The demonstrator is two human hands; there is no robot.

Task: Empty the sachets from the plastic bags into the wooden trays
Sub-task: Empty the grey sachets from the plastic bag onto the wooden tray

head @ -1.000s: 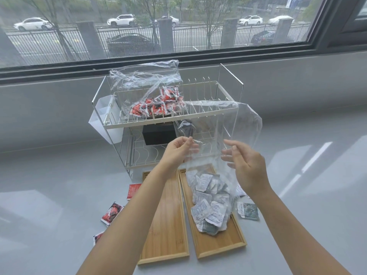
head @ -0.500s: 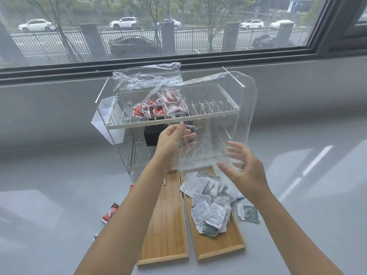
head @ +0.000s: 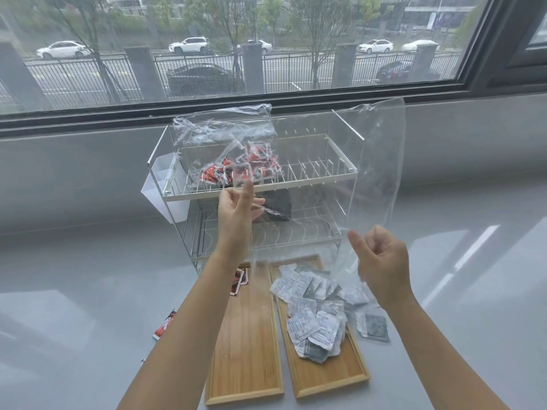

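Observation:
I hold an empty clear plastic bag (head: pixel 373 173) up in front of the rack, bottom end up. My left hand (head: pixel 236 208) pinches one lower corner of it, my right hand (head: pixel 381 261) grips the other. Below lie two wooden trays side by side. The right tray (head: pixel 331 377) carries a heap of grey-white sachets (head: pixel 313 315). The left tray (head: pixel 245 344) is bare wood except for red sachets (head: pixel 238 279) at its far end. A second plastic bag (head: pixel 228 143) with red sachets (head: pixel 239 170) rests on the rack's top shelf.
A white two-tier wire rack (head: pixel 260 190) stands against the window wall, with a black box (head: pixel 278 205) on its lower shelf and a white cup holder (head: pixel 165 184) on its left side. Loose sachets lie on the grey counter: a grey one (head: pixel 374 327) right of the trays, a red one (head: pixel 164 325) left.
The bag has been lifted higher and stretched flat between my hands. The grey-white sachets have all dropped out onto the right tray. My right hand has closed on the bag's corner.

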